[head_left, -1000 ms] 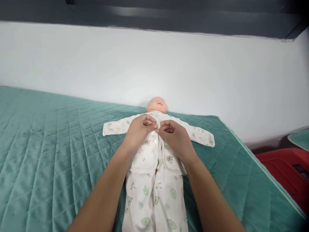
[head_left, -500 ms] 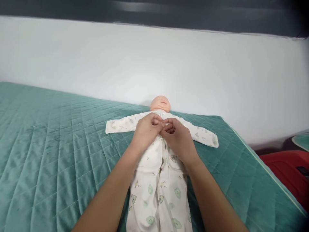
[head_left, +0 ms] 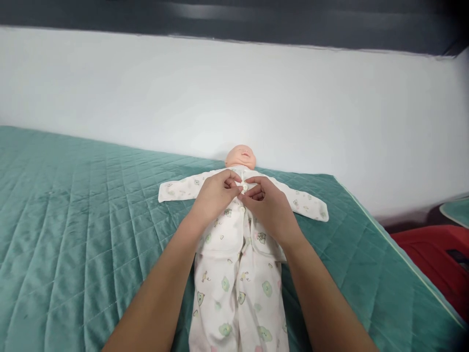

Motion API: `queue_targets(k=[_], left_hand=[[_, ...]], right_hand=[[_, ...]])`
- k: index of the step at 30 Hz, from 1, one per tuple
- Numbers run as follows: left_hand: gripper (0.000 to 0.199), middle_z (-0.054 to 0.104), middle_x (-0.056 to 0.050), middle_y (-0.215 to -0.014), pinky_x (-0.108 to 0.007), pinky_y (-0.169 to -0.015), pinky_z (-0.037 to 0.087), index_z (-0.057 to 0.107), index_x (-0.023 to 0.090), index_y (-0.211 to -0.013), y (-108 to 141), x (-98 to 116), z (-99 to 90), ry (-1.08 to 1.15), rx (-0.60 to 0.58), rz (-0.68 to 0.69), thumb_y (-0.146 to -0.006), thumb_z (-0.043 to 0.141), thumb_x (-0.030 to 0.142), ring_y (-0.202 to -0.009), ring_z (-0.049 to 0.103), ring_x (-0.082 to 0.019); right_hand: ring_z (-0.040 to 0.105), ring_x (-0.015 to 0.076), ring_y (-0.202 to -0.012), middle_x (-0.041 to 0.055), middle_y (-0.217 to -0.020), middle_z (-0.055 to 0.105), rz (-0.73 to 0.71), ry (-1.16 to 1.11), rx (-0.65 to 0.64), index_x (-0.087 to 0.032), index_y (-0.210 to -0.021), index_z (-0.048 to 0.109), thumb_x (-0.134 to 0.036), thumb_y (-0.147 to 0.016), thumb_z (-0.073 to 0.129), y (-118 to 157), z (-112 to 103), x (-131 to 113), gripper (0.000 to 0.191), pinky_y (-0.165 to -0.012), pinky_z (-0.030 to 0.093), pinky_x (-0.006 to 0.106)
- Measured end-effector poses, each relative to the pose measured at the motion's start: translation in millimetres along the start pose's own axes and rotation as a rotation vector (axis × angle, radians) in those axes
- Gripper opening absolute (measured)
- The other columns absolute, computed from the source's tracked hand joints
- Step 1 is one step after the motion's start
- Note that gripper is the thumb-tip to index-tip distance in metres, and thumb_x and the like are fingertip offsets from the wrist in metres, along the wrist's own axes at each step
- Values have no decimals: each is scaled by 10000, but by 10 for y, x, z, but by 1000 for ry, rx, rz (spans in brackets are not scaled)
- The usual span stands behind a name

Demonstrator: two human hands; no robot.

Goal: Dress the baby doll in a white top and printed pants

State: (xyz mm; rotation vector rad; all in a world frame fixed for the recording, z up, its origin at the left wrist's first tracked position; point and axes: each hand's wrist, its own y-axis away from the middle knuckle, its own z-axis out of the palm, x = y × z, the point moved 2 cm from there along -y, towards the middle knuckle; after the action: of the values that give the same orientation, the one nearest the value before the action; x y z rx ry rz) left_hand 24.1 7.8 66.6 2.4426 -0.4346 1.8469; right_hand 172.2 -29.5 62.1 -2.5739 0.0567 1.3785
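Note:
A baby doll [head_left: 241, 157] lies on its back, dressed in a white printed jacket [head_left: 222, 237] and matching trousers [head_left: 238, 298]. At the chest, my left hand [head_left: 217, 194] pinches the jacket's front edge beside a round white button [head_left: 245, 187]. From the other side my right hand [head_left: 266, 203] has its thumb and fingers closed on the cloth at the same button. Lower on the front, another white button [head_left: 242, 209] shows. Both sleeves are spread out sideways. My fingers hide part of the jacket's opening.
The doll rests on a green quilted bed cover [head_left: 110, 234], its head close to the white wall [head_left: 234, 98]. The cover's pale-piped edge runs down the right. Beyond it sits a red object [head_left: 432, 259]. A dark band [head_left: 234, 24] crosses above the wall.
My fingertips have parted slightly, and the button between them now shows. My left hand has shifted a little to the left. The view has moved slightly.

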Motion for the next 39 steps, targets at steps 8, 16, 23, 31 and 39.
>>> queue_targets(k=[8, 16, 23, 31, 39], left_hand=[[145, 612, 17, -747, -260, -681, 416, 669, 202, -940, -11, -196, 105, -132, 186, 236, -821, 588, 220, -679, 555, -130], [189, 673, -11, -844, -255, -728, 428, 693, 187, -945, 567, -314, 86, -48, 232, 235, -883, 579, 325, -751, 582, -137], [132, 625, 6, -881, -255, -713, 403, 704, 231, -932, 573, -215, 82, -233, 91, 268, -861, 631, 315, -734, 546, -123], [90, 676, 17, -822, -265, -691, 392, 665, 223, -804, 544, -159, 118, -235, 66, 234, -862, 618, 274, -753, 578, -139], [214, 678, -6, -807, -245, -664, 419, 673, 193, -857, 573, -189, 85, 68, 23, 141, -860, 634, 403, -714, 569, -136]], right_hand=[[577, 170, -794, 12, -936, 615, -103, 63, 89, -204, -1158, 551, -366, -790, 646, 50, 104, 81, 413, -744, 441, 317], [585, 205, -835, 59, -978, 626, -112, 202, 212, -196, -1027, 542, -369, -817, 596, 530, 100, 124, 277, -770, 423, 336], [564, 163, -711, 11, -827, 643, -126, 120, 133, -225, -866, 593, -357, -860, 578, 594, 25, 148, 132, -707, 424, 303], [560, 146, -655, 0, -759, 663, 68, -129, 36, -222, -882, 707, -388, -811, 673, 571, -78, 154, 183, -606, 405, 273], [641, 175, -794, 37, -910, 720, 60, -451, 10, -215, -965, 733, -438, -774, 740, 538, -20, 126, 293, -726, 489, 296]])
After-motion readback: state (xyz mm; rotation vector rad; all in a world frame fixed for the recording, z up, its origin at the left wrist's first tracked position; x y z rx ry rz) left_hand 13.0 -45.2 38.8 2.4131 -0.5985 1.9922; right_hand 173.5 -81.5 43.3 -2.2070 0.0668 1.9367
